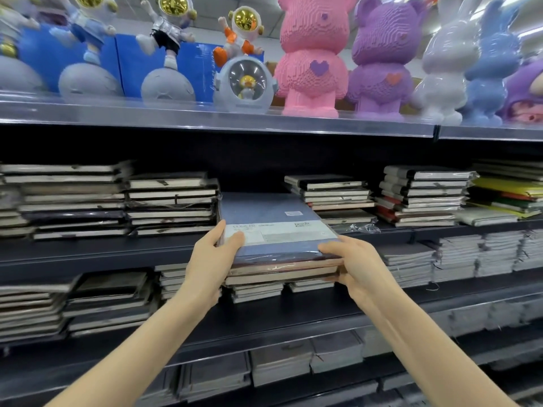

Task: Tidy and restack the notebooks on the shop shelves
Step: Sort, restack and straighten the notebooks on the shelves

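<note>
You have the stack of notebooks (279, 230), a blue-grey wrapped one on top, between your hands. Its far end lies in the gap between the left pile (173, 204) and the right pile (332, 195) on the dark shelf (117, 248), and its near end juts past the front edge. Your left hand (211, 259) grips its left side, thumb on top. Your right hand (355, 265) grips the near right corner. A pink bear (311, 54) stands on the shelf above.

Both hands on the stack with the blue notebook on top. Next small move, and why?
Probably slide the stack straight back into the gap. The left hand and right hand grip its near corners, its near end hangs out past the shelf edge, and the space between the left pile and right pile looks wide enough.
</note>
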`<state>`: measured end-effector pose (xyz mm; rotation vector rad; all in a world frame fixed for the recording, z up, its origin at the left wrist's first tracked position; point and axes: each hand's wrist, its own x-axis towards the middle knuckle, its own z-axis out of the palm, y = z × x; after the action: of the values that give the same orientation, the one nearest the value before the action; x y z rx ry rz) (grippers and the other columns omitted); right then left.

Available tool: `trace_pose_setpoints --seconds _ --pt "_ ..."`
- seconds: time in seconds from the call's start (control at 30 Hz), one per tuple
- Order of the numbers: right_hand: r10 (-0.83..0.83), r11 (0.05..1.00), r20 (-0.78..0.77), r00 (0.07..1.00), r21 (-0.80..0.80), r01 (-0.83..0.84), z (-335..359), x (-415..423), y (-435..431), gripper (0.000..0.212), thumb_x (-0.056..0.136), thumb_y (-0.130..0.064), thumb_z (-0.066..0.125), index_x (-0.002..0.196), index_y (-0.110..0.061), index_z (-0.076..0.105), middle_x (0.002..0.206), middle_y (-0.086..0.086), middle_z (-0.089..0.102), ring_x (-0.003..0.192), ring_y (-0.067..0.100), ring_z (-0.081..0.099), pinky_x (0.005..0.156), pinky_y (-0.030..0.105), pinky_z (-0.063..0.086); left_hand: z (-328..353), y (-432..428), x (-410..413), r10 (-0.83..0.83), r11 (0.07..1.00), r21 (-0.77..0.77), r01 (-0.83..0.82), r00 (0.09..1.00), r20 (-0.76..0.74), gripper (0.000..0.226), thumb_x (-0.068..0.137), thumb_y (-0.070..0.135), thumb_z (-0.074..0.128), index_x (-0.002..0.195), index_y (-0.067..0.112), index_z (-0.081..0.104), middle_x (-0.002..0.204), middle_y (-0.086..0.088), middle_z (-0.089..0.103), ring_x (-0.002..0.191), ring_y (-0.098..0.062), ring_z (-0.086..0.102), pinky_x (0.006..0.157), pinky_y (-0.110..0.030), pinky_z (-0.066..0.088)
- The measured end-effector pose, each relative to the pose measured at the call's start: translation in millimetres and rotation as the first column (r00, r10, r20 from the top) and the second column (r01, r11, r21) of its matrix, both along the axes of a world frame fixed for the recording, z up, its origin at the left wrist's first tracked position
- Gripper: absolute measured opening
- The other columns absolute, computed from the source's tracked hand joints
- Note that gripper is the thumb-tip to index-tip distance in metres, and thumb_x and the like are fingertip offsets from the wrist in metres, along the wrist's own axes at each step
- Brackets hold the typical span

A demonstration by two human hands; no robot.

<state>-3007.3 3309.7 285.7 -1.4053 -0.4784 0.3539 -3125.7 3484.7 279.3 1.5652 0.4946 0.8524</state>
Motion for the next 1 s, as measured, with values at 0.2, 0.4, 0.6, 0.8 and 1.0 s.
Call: trace_pose_setpoints --seconds 0.2,0.4,0.6,0.8,1.0 --pt "0.011 0.998 0.124 0.992 0.064 -0.019 25 -4 -32 0.018 0.084 -0.004 0.061 0.096 -0.013 0.072 0.072 -0.004 0.072 0.067 0.015 0.063 0.058 0.029 0.048 15 -27 -10 0.013 1.0 0.022 -0.016 0.993 0.117 0.056 0.09 0.028 0.06 0.143 0.024 0.042 0.137 0.008 0.051 0.121 -0.015 0.051 0.106 -0.038 0.04" --pt "-0.033 0.996 0.171 0.985 0.09 0.018 44 14 -45 0.018 0.082 -0.004 0.062 0.095 -0.011 0.072 0.078 0.001 0.071 0.072 0.021 0.062 0.059 0.032 0.048 29 -50 10 0.056 0.997 0.051 -0.064 0.986 0.156 0.056 0.09 0.031 0.059 0.142 0.025 0.041 0.136 0.012 0.048 0.115 -0.012 0.051 0.092 -0.029 0.042" --pt "-0.047 0.992 0.178 0.983 0.127 0.024 52 50 -48 0.022 0.081 -0.002 0.061 0.1 -0.007 0.071 0.081 0.005 0.069 0.071 0.022 0.061 0.059 0.031 0.047 38 -57 46 0.077 0.994 0.059 -0.087 0.985 0.157 0.058 0.089 0.035 0.06 0.143 0.025 0.04 0.144 0.013 0.042 0.129 -0.012 0.043 0.107 -0.036 0.037" --pt "-0.099 0.979 0.157 0.983 0.192 0.068 67 100 -37 0.027 0.08 -0.003 0.064 0.106 -0.008 0.07 0.088 0.003 0.072 0.083 0.023 0.064 0.076 0.037 0.049 60 -49 93 0.051 0.997 0.059 -0.058 0.991 0.123 0.06 0.09 0.037 0.057 0.145 0.026 0.036 0.149 0.01 0.036 0.132 -0.019 0.041 0.108 -0.042 0.036" --pt "-0.206 0.953 0.158 0.966 0.255 0.162 75 156 -14 0.051 0.071 -0.022 0.074 0.119 -0.021 0.058 0.124 0.008 0.06 0.113 0.028 0.057 0.101 0.049 0.044 78 -28 148 -0.018 1.0 0.025 0.016 0.994 0.108 0.064 0.085 0.04 0.058 0.144 0.025 0.036 0.14 0.003 0.047 0.119 -0.022 0.051 0.101 -0.046 0.044"
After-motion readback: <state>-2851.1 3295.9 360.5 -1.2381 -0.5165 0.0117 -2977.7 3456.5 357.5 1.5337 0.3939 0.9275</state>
